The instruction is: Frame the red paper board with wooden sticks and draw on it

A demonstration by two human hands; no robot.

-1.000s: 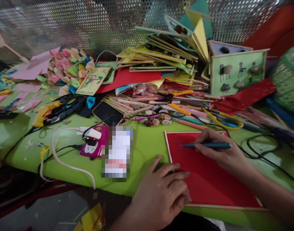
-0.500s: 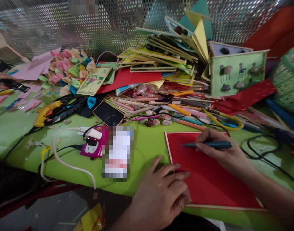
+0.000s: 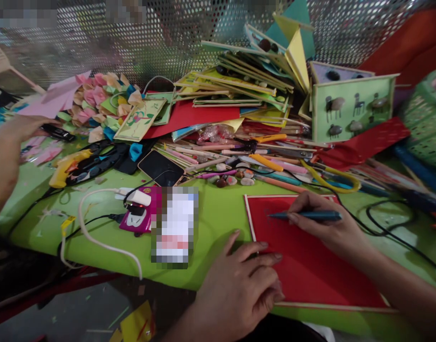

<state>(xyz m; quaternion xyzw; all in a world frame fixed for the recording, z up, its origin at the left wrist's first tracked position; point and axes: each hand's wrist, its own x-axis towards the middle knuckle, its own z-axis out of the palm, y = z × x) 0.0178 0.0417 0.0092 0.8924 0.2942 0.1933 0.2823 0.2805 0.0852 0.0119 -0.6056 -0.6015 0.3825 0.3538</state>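
My right hand [image 3: 315, 221] is closed around a dark teal marker pen [image 3: 317, 215]. The pen's tip meets the upper left of a red board [image 3: 321, 266] edged with pale sticks, where small faint dark marks show near the tip. My left hand [image 3: 244, 275] lies with fingers spread over the board's left edge and the green table [image 3: 210, 213]; it holds nothing. Left of that hand lies a phone [image 3: 175, 228] with a lit, blurred screen.
At far left another person's hand [image 3: 7, 152] holds a small black tool [image 3: 58, 132]. A purple power strip [image 3: 142, 213] with cables, a yellow glue gun [image 3: 66, 166], pebbles [image 3: 232, 180], stacked framed boards [image 3: 239, 85] and a green basket [image 3: 426, 118] stand around.
My right hand and the pen have shifted slightly left; my left hand stays put. The other person's hand has come further into view at the left, with the black tool.
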